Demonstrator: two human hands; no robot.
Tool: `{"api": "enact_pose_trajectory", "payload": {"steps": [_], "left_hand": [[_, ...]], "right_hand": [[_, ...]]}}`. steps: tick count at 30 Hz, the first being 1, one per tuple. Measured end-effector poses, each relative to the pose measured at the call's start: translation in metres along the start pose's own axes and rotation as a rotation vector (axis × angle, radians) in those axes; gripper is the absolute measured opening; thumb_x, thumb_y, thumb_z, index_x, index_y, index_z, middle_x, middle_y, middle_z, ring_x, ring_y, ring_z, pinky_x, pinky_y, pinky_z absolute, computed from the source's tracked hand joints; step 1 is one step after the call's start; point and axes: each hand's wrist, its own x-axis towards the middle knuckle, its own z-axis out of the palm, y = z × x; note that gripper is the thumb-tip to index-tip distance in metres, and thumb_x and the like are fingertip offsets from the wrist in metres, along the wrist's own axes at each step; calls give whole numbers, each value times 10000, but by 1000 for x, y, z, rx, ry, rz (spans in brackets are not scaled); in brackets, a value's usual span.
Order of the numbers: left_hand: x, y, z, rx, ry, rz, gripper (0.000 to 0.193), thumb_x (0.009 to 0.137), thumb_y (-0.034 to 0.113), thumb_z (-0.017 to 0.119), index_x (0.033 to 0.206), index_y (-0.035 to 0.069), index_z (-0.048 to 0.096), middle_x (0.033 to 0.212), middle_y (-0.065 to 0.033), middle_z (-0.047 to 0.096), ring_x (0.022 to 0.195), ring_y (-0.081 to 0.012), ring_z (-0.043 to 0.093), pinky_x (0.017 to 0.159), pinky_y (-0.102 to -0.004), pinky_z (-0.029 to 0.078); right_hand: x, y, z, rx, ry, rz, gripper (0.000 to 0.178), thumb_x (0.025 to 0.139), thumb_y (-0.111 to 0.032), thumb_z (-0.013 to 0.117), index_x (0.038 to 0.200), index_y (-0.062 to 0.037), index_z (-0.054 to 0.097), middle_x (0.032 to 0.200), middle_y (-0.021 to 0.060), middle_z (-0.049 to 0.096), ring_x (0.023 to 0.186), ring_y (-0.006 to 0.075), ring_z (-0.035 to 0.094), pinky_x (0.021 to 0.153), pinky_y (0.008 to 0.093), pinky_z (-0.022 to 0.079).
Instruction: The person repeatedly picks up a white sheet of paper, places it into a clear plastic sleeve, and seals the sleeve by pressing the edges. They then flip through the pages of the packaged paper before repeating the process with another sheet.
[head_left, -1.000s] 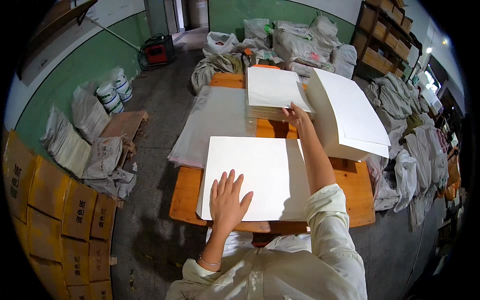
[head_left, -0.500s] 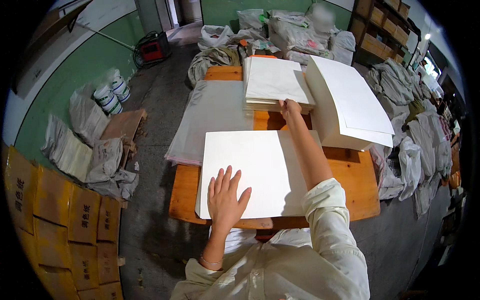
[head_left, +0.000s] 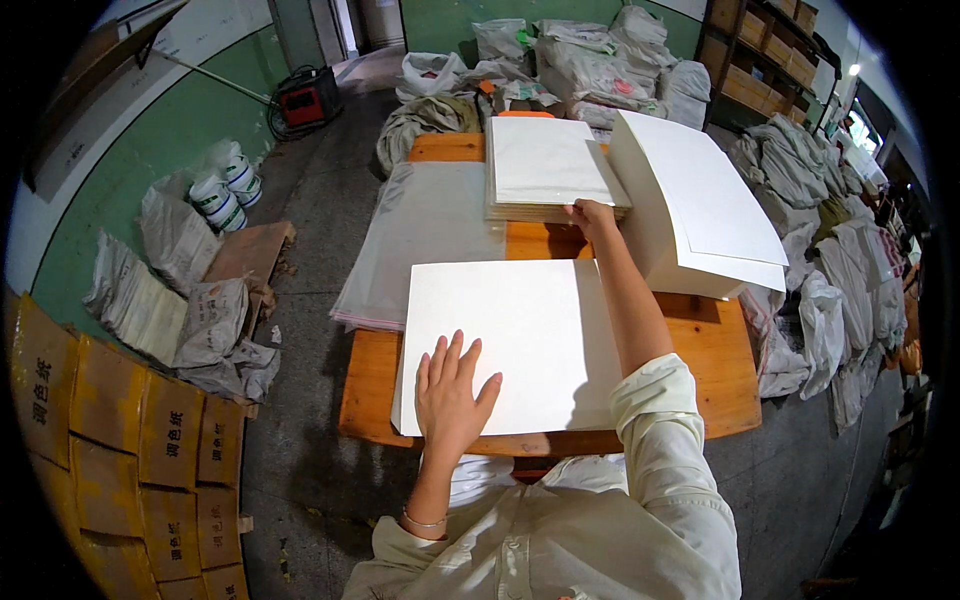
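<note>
A large white paper sheet (head_left: 520,330), with more paper edges just showing beneath it, lies at the table's near side. My left hand (head_left: 455,395) rests flat on its left part, fingers spread. Beyond the sheet sits a stack of paper packs (head_left: 555,165), its top apparently wrapped in clear film. At the stack's front right edge my right hand (head_left: 592,215) is closed, fingers curled on the edge of a pack; the fingertips are partly hidden. My right forearm crosses over the sheet's right side and casts a shadow there.
Clear plastic bags (head_left: 430,225) lie flat on the table's left. A tall pile of large white sheets (head_left: 715,190) stands at the right, its top sheets curving down. The wooden table (head_left: 715,370) shows around them. Cartons (head_left: 165,430) are stacked on the left floor; sacks (head_left: 600,60) are heaped behind.
My right hand has shifted slightly right and nearer along the stack's front edge. The top of the stack looks slightly flatter. My left hand stays in place on the sheet.
</note>
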Motion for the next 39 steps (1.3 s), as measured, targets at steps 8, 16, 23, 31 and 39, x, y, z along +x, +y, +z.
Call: {"api": "enact_pose_trajectory", "payload": {"steps": [8, 16, 23, 31, 39], "left_hand": [[-1, -1, 0, 12, -8, -15, 531, 879, 409, 584, 1309, 102, 539, 1439, -126, 413, 1369, -291, 315, 1136, -427, 180], [-4, -1, -2, 30, -11, -31, 528, 877, 407, 585, 1308, 107, 537, 1441, -123, 410, 1371, -285, 311, 1139, -425, 178], [-2, 0, 0, 58, -21, 4, 536, 872, 398, 590, 1318, 109, 524, 1445, -121, 406, 1370, -289, 311, 1142, -435, 173], [-5, 5, -3, 26, -86, 95, 528, 878, 322, 594, 1330, 66, 498, 1443, -150, 398, 1379, -320, 281, 1149, -474, 131], [-4, 5, -3, 50, -118, 76, 510, 888, 276, 591, 1343, 71, 489, 1457, -128, 386, 1386, -310, 269, 1153, -460, 141]], "right_hand": [[-32, -10, -2, -417, -137, 62, 291, 938, -228, 556, 918, 61, 591, 815, 163, 686, 743, 247, 690, 624, 317, 603], [-101, -18, 7, -1493, -229, -542, 479, 922, -434, 513, 864, 16, 668, 763, 142, 685, 766, 265, 681, 692, 370, 549], [-190, -2, -39, -1818, -454, -1109, 548, 881, -514, 527, 1148, -42, 606, 1157, 182, 591, 1059, 338, 557, 915, 445, 439], [-275, -27, -163, -1621, -985, -955, 753, 782, -492, 668, 1341, -41, 442, 1410, 231, 375, 1320, 365, 337, 1077, 416, 320], [-309, -44, -194, -1673, -1093, -738, 859, 682, -361, 789, 1389, -94, 382, 1462, 207, 302, 1378, 358, 264, 1095, 410, 320]]}}
